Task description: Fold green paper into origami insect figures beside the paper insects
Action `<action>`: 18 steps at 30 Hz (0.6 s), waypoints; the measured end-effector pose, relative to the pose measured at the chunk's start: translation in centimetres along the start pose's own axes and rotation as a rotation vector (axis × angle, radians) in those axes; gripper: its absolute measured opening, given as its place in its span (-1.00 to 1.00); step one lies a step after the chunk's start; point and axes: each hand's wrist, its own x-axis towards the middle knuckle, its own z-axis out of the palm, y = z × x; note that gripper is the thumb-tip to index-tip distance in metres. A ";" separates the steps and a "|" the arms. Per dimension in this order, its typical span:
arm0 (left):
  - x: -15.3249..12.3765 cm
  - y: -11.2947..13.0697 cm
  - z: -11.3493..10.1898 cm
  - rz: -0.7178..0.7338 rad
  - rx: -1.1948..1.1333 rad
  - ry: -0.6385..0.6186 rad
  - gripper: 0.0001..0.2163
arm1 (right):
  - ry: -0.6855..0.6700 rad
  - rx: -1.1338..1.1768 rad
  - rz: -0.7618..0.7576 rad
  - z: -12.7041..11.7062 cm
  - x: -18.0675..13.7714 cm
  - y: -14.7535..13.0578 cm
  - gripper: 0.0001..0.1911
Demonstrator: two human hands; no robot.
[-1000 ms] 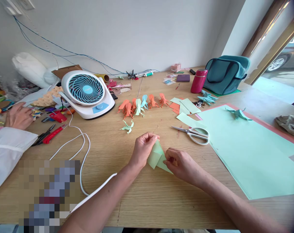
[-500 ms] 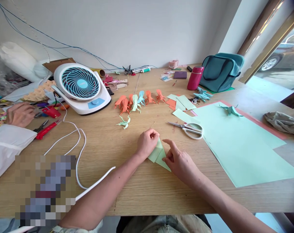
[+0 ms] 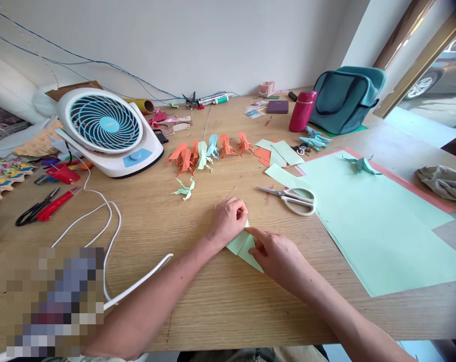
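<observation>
1. The folded light-green paper [image 3: 243,246] lies flat on the wooden table [image 3: 212,301], near the front edge and about the middle. It sits between the two hands, and only a pointed wedge of it shows.
2. The left hand [image 3: 230,220] is curled over the paper's far tip with its knuckles up. The fingertips are tucked under, so I cannot tell whether they pinch the tip or only press on it.
3. The right hand [image 3: 277,251] covers the paper's right edge. Its forefinger is stretched out leftward and laid on the sheet, pressing rather than pinching, and the other fingers are loosely bent.
4. Handling, as I judge it:
   - The paper is very light, thin and smooth, so it is likely to slide on the wood.
   - It creases easily and would crumple under a hard squeeze.
   - The layered corners and folded edges look like the firmest places to hold.
5. Nearby things:
   - Scissors [image 3: 293,198] lie just beyond, to the right.
   - A large pale-green sheet [image 3: 378,226] lies further right.
   - A row of orange, green and blue origami figures [image 3: 208,150] stands farther back.
   - A desk fan [image 3: 107,131] is at far left.
6. Hard to see:
   - The hands hide the paper's full outline and its number of layers.
   - A pixelated patch covers the near-left corner.
</observation>
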 end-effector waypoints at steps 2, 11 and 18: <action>0.0 -0.1 0.0 0.018 0.013 -0.010 -0.89 | -0.010 0.002 0.007 -0.1 0.0 0.0 -0.51; 0.1 -0.1 0.4 0.011 0.024 0.015 -0.88 | -0.041 -0.004 0.029 -0.3 0.2 -0.1 -0.51; -0.6 -1.0 -0.6 0.135 -0.085 -0.036 -0.84 | -0.040 -0.015 0.017 -0.2 0.4 0.0 -0.53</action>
